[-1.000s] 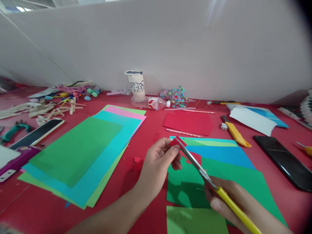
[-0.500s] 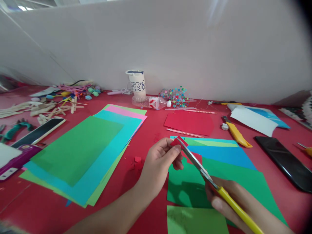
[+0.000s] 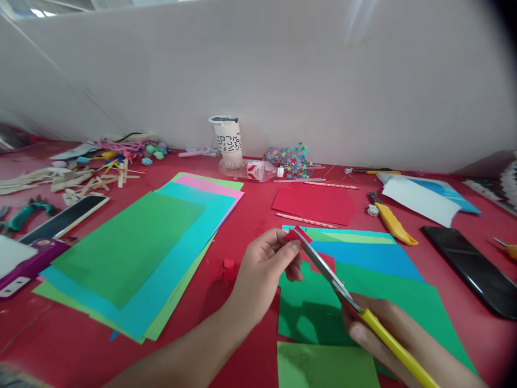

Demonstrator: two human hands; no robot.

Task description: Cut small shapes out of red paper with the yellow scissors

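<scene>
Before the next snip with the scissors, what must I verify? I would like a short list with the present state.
1. Left hand pinches the small red paper: ok.
2. Right hand grips the scissors by the yellow handle: ok.
3. Blades reach the red paper: ok.
4. Left fingertips away from the blades: not ok, thumb lies right beside them.
5. Blades open or shut: cannot tell.
6. Green sheet lies flat below: ok.
</scene>
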